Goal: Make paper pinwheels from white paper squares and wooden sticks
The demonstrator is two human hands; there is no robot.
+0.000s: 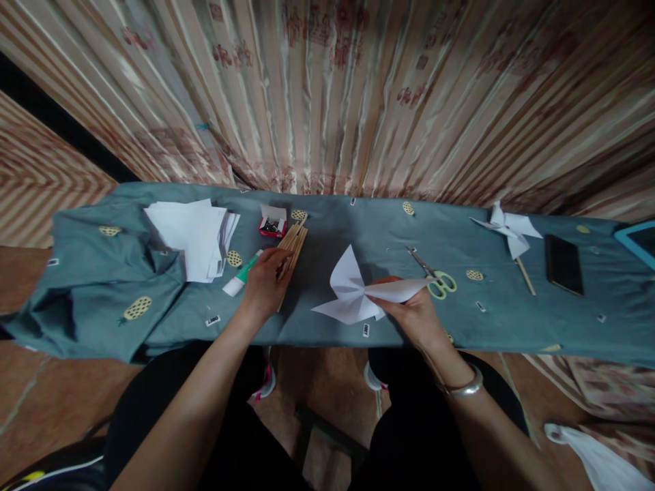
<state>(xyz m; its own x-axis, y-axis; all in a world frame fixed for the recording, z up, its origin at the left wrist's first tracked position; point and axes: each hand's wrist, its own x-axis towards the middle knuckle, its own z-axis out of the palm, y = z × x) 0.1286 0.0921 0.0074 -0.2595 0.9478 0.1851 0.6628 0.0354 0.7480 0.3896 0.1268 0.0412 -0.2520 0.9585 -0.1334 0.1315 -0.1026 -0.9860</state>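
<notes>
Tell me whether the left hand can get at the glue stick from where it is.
Probably yes: the left hand rests on the wooden sticks, and the glue stick lies right beside it on the cloth, with nothing between.

white folded paper pinwheel [358, 292] held above the table's near edge; wooden sticks [293, 247] bundled left of it, toward the far edge.

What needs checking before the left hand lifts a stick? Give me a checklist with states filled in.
1. Left hand on the wooden sticks: ok, fingers rest on the bundle.
2. Single stick separated from the bundle: cannot tell.
3. Right hand holding the folded paper pinwheel: ok.
4. Pinwheel centre fastened: cannot tell.
5. Pin box open and near the sticks: ok.
6. Scissors clear of both hands: not ok, they lie right by the pinwheel's blade.
</notes>
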